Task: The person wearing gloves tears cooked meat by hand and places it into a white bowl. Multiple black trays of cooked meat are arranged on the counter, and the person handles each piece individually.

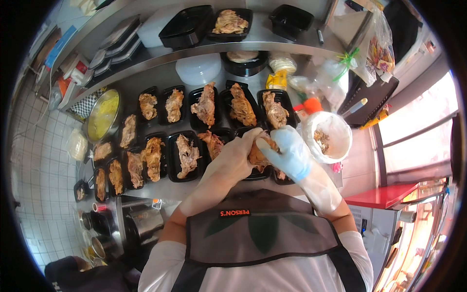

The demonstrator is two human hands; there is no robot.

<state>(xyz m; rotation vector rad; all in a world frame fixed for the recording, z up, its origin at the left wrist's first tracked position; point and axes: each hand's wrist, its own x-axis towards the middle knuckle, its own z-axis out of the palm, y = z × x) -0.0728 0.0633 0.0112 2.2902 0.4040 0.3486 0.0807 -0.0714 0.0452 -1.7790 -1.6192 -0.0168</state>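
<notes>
My left hand (237, 153), in a pale translucent glove, grips a piece of cooked meat (257, 156) from its left side. My right hand (290, 151), with a light blue glove and a clear sleeve, holds the same piece from the right, thumb across it. The piece is held above black plastic trays at the counter's near edge, and the hands hide part of it. Beside my left forearm, a shredded piece of meat (187, 157) lies in a black tray (174, 171). Beyond my hands, another meat piece (275, 109) lies in its tray. Several more filled trays stand in two rows.
A white-lined bin (344, 140) with scraps stands right of my right hand. A steel bowl (117, 126) with yellow contents sits at the left. A steel shelf (255, 46) above the back holds stacked black trays (188, 25). A co-worker's dark-clothed shoulder (87, 275) shows at lower left.
</notes>
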